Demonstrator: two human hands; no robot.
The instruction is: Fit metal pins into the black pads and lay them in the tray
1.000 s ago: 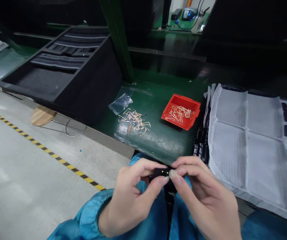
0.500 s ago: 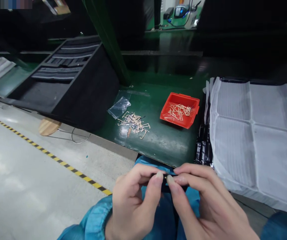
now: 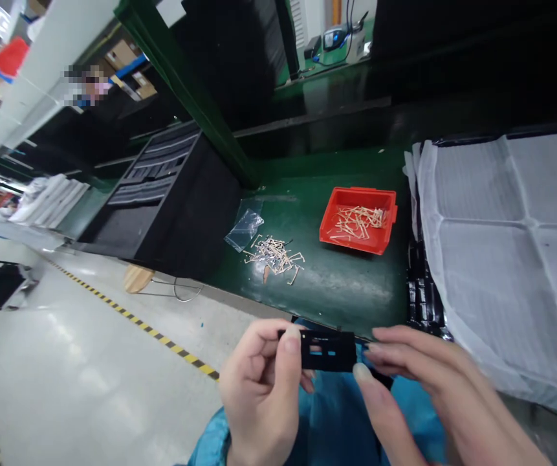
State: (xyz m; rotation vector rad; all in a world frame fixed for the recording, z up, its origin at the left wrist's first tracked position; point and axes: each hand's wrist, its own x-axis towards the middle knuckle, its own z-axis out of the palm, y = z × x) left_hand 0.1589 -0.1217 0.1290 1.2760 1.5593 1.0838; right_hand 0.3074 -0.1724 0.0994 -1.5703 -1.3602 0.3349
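We have the long green worktop [image 3: 346,294] as our landmark, running across the view ahead of us. Left of it lies the pale grey floor [image 3: 74,382], crossed by a strip of yellow-and-black hazard tape [image 3: 162,340]. Along the worktop's right side, a large white plastic sheet [image 3: 501,252] covers a stack of black trays. Off its far left end stands a black foam-lined rack [image 3: 176,200], with a round wooden stool seat [image 3: 137,278] on the floor at its foot.

On the worktop, a red plastic bin [image 3: 358,192] sits toward the right and holds a tangle of thin copper-coloured metal pieces [image 3: 358,221]. To the left of the bin lies a loose pile of similar pieces [image 3: 273,254], and beyond that a crumpled clear plastic bag [image 3: 245,230].

Just off the worktop's near edge, over our blue smock [image 3: 341,421], we hold up a black plate [image 3: 329,351] with rectangular cut-outs. Our left hand [image 3: 259,388] has it clenched at its left end, thumb on top. Our right hand [image 3: 428,382] is released, its fingers [image 3: 404,343] and thumb parted just beside the plate's right end.
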